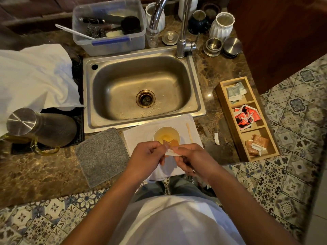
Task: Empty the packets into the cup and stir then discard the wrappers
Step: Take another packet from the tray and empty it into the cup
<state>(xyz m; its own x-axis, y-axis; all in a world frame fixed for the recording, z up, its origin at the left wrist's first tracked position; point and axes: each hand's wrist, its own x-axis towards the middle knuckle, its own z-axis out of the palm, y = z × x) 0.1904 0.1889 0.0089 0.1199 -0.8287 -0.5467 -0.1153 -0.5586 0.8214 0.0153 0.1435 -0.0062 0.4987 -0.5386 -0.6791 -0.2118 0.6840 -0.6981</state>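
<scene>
Both hands meet just in front of the cup, and between them they pinch a brown packet with a white end strip: the left hand grips it with thumb and fingers closed on its left side, the right hand closed on the white strip at its right side. The packet sits over the near rim of the cup, which stands on a white cloth at the front edge of the sink. The cup already holds a pale yellowish liquid, so some part of the emptying may be done, though I cannot tell from here how many packets have gone in. A small white scrap lies on the counter to the right of the cloth and looks like a torn-off strip, which suggests at least one packet has been opened. The stirring looks not yet done: the wooden stick lies flat on the cloth beside the cup. Discarding the wrappers is also left. More packets sit in the wooden tray on the right, brown, red and grey ones in separate compartments. Whether the packet in hand is torn open, full or already empty is hidden by the fingers, and its print is too small to read. No bin is in view.
</scene>
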